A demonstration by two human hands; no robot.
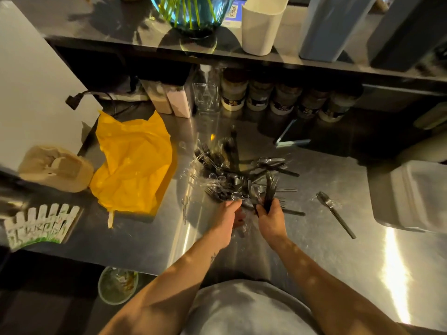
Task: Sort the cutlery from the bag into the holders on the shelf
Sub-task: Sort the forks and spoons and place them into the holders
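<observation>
Gathering like with like, the right hand [272, 221] grips a bunch of black pieces [269, 194] raised from the pile [232, 175] on the surface [314, 250]. The left hand [227, 217] curls at the pile's near edge; whether it holds anything cannot be told. The bag [133, 163] lies flat to the left, seemingly emptied. The holders [262, 25] stand on the shelf [121, 32] above, beside a vase [193, 13]. A lone fork [335, 213] lies apart.

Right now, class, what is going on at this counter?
A person is sorting a pile of black and clear plastic cutlery on a steel counter. The right hand grips a bunch of black pieces; the left hand reaches into the pile's near edge, its grip unclear. The yellow bag lies crumpled beside it, one black fork lies apart, and holders stand on the shelf above.
</observation>
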